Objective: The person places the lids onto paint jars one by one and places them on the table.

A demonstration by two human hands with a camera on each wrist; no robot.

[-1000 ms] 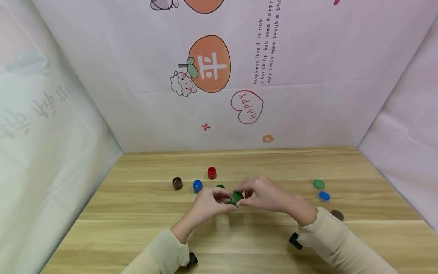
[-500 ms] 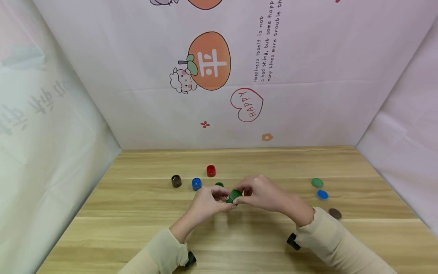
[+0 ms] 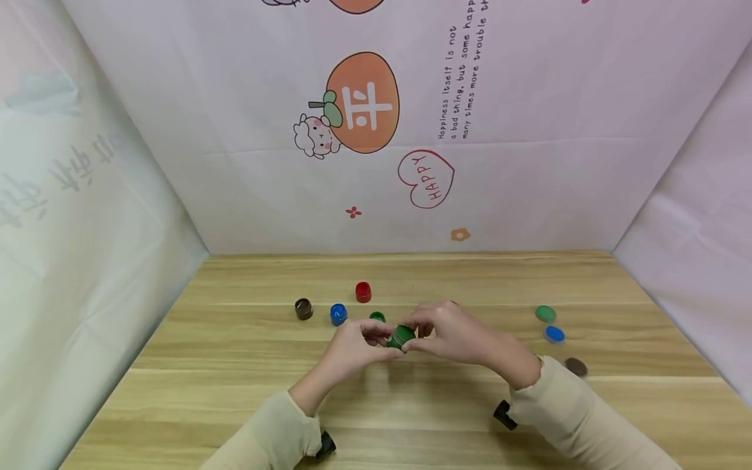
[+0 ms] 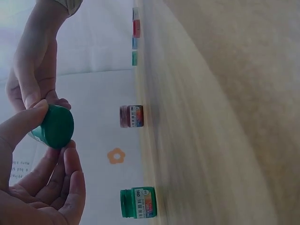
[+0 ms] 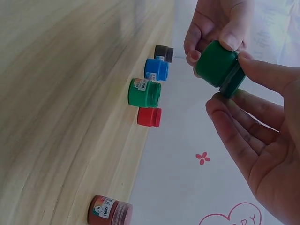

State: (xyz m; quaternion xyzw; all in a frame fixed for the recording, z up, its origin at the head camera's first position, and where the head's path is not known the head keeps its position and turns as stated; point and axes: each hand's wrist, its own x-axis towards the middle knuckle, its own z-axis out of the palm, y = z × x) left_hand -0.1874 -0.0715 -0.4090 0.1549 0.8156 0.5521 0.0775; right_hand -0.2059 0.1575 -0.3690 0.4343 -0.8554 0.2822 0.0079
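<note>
Both hands hold one dark green paint jar [image 3: 401, 337] tilted above the wooden table. My left hand [image 3: 352, 347] grips the jar's body, its thumb on one side and fingertips on the other. My right hand [image 3: 452, 334] pinches the dark green lid [image 5: 233, 79] between thumb and fingers. Behind the hands, an uncapped green jar [image 5: 144, 93] stands upright, partly covered by my left hand in the head view. A reddish-brown jar with a clear lid [image 5: 110, 210] stands on the table; the right hand hides it in the head view.
Open jars of brown [image 3: 303, 309], blue [image 3: 338, 314] and red [image 3: 363, 292] paint stand left of centre. Loose lids lie on the right: green [image 3: 546, 313], blue [image 3: 554, 334] and brown [image 3: 576, 367]. A white printed sheet [image 3: 517, 189] rises behind the table [image 3: 411, 418].
Both hands keep hold of the green jar and its lid. The jar's tilt and the right thumb's place on the lid have shifted slightly; the head view has moved a little.
</note>
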